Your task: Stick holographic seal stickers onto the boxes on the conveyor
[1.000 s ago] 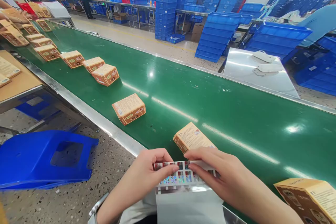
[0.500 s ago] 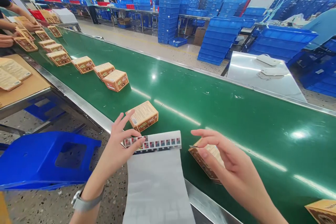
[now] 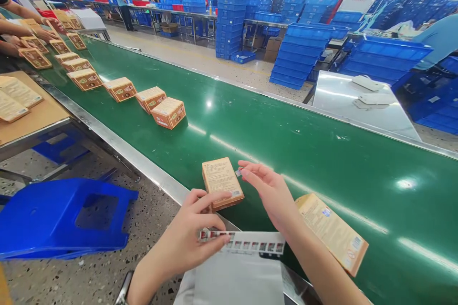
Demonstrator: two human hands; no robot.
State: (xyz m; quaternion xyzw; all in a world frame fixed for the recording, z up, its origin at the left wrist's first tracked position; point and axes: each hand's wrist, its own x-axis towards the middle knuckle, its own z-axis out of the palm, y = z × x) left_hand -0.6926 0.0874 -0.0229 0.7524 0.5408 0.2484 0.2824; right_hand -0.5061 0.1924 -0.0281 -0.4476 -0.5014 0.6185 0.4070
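Observation:
My left hand (image 3: pixel 200 228) pinches the edge of a sheet of small stickers (image 3: pixel 250 243), whose white backing hangs down toward me. Its index finger reaches onto a tan box (image 3: pixel 221 178) lying on the green belt. A small shiny sticker (image 3: pixel 238 172) sits between the thumb and index finger of my right hand (image 3: pixel 263 186), just beside that box's right edge. Past my right forearm lies another tan box (image 3: pixel 332 228), with a small bluish sticker (image 3: pixel 326 212) on its top face.
Several brown boxes (image 3: pixel 170 113) stand on the green conveyor belt (image 3: pixel 257 119) to the left. Another person's hands (image 3: pixel 43 33) handle boxes at far left. A blue plastic stool (image 3: pixel 60 219) is below left. Stacked blue crates (image 3: pixel 231 19) stand beyond the belt.
The boxes have shifted right along the belt, and the nearest one has turned. My left hand has followed it right with the sheet. My right hand has moved left to it, carrying the sticker.

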